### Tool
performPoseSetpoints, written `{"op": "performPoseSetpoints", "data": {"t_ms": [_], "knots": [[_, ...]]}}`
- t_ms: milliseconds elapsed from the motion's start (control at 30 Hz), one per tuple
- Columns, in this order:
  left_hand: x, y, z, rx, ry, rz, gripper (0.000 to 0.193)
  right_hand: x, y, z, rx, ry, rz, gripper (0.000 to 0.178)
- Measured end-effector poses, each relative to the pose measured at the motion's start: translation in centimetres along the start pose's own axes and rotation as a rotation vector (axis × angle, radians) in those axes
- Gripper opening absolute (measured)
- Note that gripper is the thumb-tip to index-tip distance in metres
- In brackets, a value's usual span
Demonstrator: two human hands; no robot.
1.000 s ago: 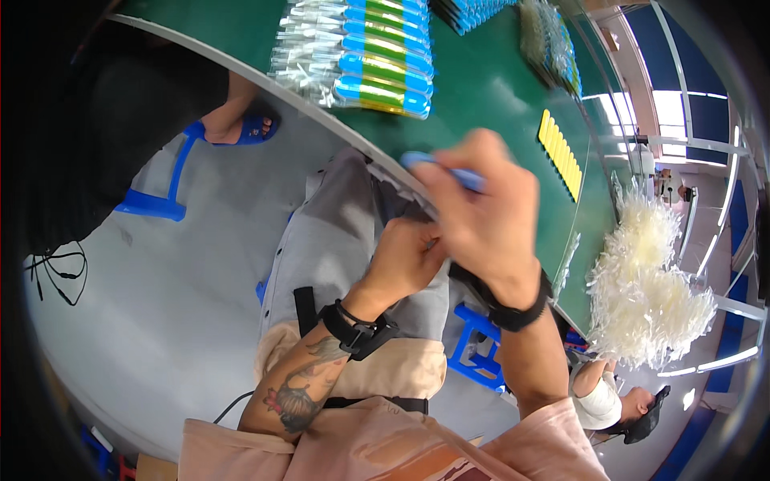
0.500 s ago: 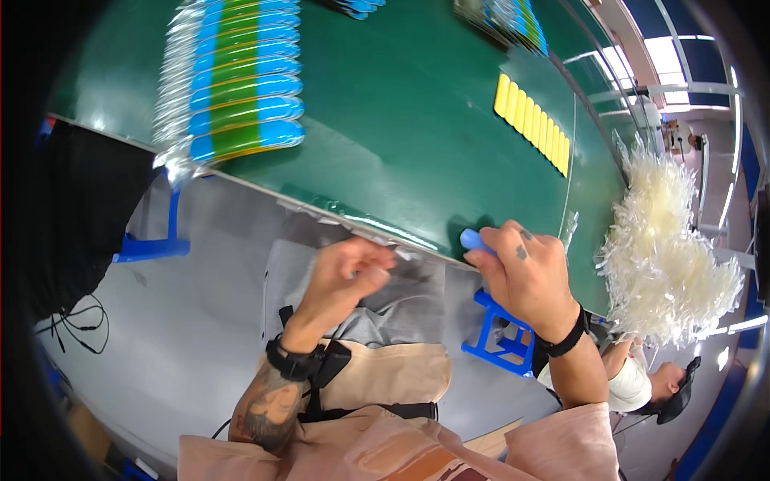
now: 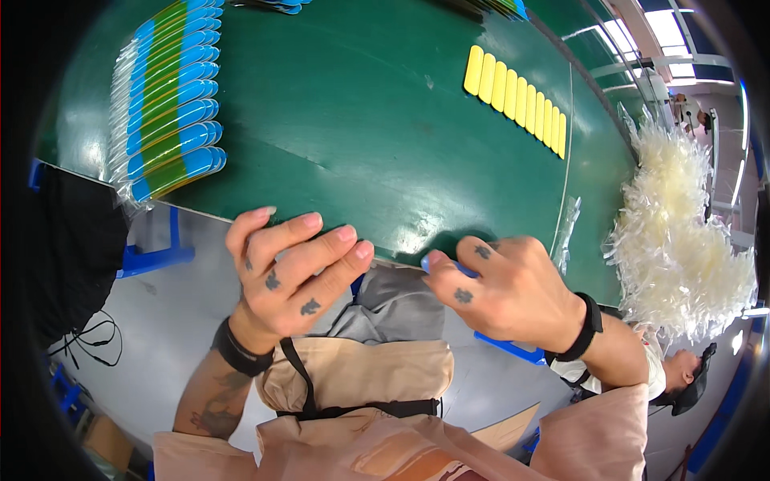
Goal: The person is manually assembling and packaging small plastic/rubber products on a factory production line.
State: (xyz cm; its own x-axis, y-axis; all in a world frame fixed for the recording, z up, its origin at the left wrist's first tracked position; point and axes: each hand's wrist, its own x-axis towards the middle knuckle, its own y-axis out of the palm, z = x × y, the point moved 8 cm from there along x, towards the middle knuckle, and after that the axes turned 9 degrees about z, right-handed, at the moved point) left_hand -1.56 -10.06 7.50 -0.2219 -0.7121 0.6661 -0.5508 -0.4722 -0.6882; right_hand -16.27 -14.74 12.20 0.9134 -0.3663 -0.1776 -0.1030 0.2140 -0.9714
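My right hand is closed around a small blue strip with a rounded end at the near edge of the green table. Most of the strip is hidden by the fingers. My left hand holds nothing; its fingers are stretched out and slightly apart over the table's edge, to the left of the right hand. Farther back on the right, several flat yellow strips with rounded ends lie side by side in a slanting row.
At the left is a long overlapping row of blue and green strips in clear wrappers. A large heap of clear plastic wrappers rises at the right. Beyond it sits a person in a cap. A blue stool stands below the table.
My left hand has moved left and up onto the table's edge, its fingers straightening. The right hand has shifted left with the blue strip. The view has shifted too.
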Motion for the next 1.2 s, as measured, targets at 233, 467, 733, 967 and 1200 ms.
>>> {"op": "performPoseSetpoints", "data": {"t_ms": [233, 467, 733, 967, 1200], "knots": [[-0.6, 0.6, 0.4, -0.041, 0.045, -0.036, 0.025, 1.5, -0.5, 0.4, 0.042, -0.070, -0.002, 0.019], [-0.7, 0.2, 0.2, -0.048, 0.111, -0.029, 0.029, 3.4, -0.2, 0.7, 0.021, -0.085, 0.026, 0.022], [-0.9, -0.6, 1.3, -0.147, 0.121, 0.015, 0.027, 2.8, 0.2, 0.4, 0.008, -0.146, 0.113, 0.021], [-1.1, 0.2, 1.1, -0.056, 0.135, -0.098, 0.032, 3.3, 0.4, 1.9, -0.059, -0.204, 0.148, 0.015], [-1.5, 0.6, 1.2, -0.011, 0.169, -0.121, 0.025, 3.0, -0.4, 0.7, 0.142, -0.213, -0.115, 0.020]]}}
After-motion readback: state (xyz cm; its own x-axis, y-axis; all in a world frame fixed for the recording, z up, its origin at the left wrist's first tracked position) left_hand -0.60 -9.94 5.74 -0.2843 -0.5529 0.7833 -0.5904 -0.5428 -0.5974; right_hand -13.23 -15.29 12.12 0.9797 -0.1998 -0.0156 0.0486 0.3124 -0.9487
